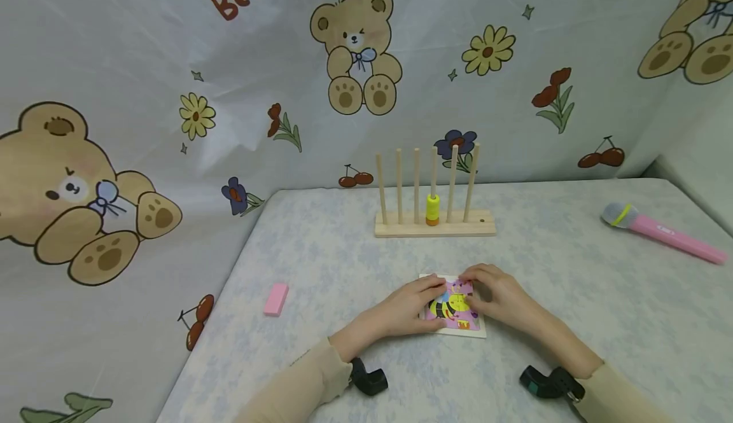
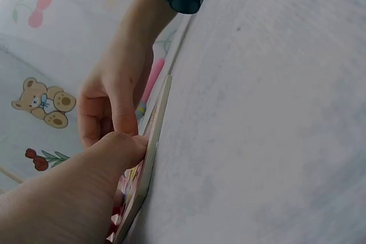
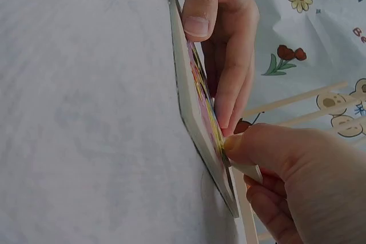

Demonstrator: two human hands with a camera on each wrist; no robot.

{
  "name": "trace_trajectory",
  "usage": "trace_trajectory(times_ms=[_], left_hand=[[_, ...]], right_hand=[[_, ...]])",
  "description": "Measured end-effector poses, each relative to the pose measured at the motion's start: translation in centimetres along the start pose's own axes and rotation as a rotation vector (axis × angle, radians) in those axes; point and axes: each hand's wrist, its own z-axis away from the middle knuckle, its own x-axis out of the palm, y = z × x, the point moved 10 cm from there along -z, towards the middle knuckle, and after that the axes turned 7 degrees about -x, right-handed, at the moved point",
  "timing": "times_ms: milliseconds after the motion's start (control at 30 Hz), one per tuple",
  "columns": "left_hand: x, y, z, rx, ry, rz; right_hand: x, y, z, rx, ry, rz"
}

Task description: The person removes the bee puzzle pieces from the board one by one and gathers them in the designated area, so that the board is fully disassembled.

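A small jigsaw puzzle with a yellow-and-black bee on pink lies flat in a pale frame. My left hand rests over its left side, fingers stretched onto the picture and thumb along the near edge. At the upper right of the puzzle, my right hand pinches a puzzle piece between thumb and fingers; the piece's pale edge sticks out, tilted, in the right wrist view. Most of that piece is hidden by the fingers. The left wrist view shows both thumbs close together over the frame.
Behind the puzzle stands a wooden peg rack with several upright pegs, yellow and orange beads on one. A pink block lies at the left. A pink toy microphone lies at the right, near the table's edge.
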Motion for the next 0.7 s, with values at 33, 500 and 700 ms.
trace_trajectory(times_ms=[33,500,700], left_hand=[[0.0,0.01,-0.02,-0.001,0.001,-0.001],[-0.05,0.21,0.09,-0.007,-0.016,-0.001],[0.14,-0.04,0.02,-0.011,-0.018,0.031]], right_hand=[[-0.03,-0.05,0.0,-0.005,0.001,0.004],[0.0,-0.01,0.09,0.02,-0.006,-0.013],[-0.21,0.5,0.13,0.047,0.007,-0.045]])
